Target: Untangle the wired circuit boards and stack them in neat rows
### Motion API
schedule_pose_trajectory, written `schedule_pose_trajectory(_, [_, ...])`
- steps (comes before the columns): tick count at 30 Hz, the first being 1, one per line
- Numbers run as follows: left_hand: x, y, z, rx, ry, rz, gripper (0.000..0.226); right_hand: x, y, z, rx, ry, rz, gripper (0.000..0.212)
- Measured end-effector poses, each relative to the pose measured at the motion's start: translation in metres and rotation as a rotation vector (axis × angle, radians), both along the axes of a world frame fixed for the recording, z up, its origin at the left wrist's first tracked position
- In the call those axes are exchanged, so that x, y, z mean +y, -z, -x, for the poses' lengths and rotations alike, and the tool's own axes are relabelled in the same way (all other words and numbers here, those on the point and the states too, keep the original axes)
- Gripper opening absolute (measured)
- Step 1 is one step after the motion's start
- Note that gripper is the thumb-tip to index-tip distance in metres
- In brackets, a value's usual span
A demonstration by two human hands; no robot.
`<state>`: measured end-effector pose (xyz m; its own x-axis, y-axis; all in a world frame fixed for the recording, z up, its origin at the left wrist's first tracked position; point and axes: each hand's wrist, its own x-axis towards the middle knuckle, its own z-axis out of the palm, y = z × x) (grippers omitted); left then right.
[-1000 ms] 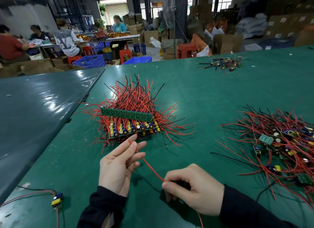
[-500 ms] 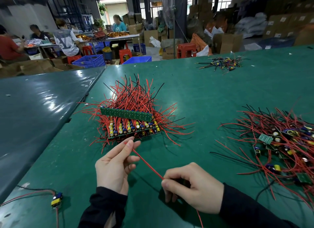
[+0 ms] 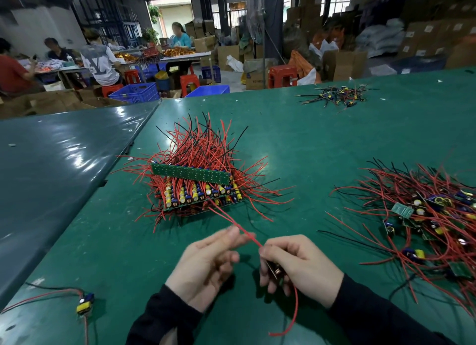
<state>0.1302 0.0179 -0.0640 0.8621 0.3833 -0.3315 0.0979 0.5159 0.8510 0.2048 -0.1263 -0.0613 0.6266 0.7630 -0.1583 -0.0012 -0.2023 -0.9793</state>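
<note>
My right hand [image 3: 298,267] grips a small circuit board [image 3: 274,270], mostly hidden in my fingers, with a red wire [image 3: 248,235] rising from it and another hanging below. The fingers of my left hand [image 3: 208,262] are nearly straight, and their tips touch that red wire. Ahead lies the neat stack of boards [image 3: 195,187] with red and black wires fanning out behind it. At the right sprawls a tangled heap of wired boards [image 3: 425,218].
All this lies on a green table [image 3: 309,144]; a second, glossy table [image 3: 51,159] adjoins at the left. One loose wired board [image 3: 85,303] lies near left. A small wire pile [image 3: 334,97] sits far back. People work at benches beyond.
Both hands have drawn closer together and lifted. My left hand slid along the red wire toward my right hand, which turned up and shows the board.
</note>
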Motion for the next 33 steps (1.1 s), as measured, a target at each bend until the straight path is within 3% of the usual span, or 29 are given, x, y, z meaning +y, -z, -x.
schedule_pose_trajectory(3, [-0.009, 0.003, -0.001, -0.026, 0.086, -0.055, 0.031, 0.001, 0.001, 0.0, -0.021, -0.023, 0.005, 0.038])
schedule_pose_trajectory(10, [-0.013, 0.003, -0.001, -0.114, -0.041, -0.308, 0.016, -0.002, -0.002, 0.004, -0.048, -0.1, -0.033, 0.04])
schedule_pose_trajectory(15, [-0.007, 0.003, -0.001, -0.157, -0.144, -0.304, 0.015, -0.001, 0.001, 0.006, -0.127, -0.139, -0.024, 0.038])
schedule_pose_trajectory(19, [-0.008, 0.002, 0.0, -0.155, -0.104, -0.271, 0.018, -0.001, -0.003, 0.004, -0.164, -0.159, -0.049, 0.029])
schedule_pose_trajectory(24, [-0.003, 0.0, -0.001, -0.099, -0.036, -0.093, 0.033, -0.002, -0.001, -0.002, 0.038, 0.033, -0.151, 0.025])
schedule_pose_trajectory(30, [-0.009, 0.0, 0.002, 0.027, 0.25, -0.055, 0.029, 0.001, -0.001, -0.01, 0.312, 0.314, -0.346, 0.015])
schedule_pose_trajectory(33, [-0.005, -0.004, 0.002, 0.036, 0.347, 0.095, 0.04, 0.001, -0.004, -0.013, 0.429, 0.39, -0.409, 0.01])
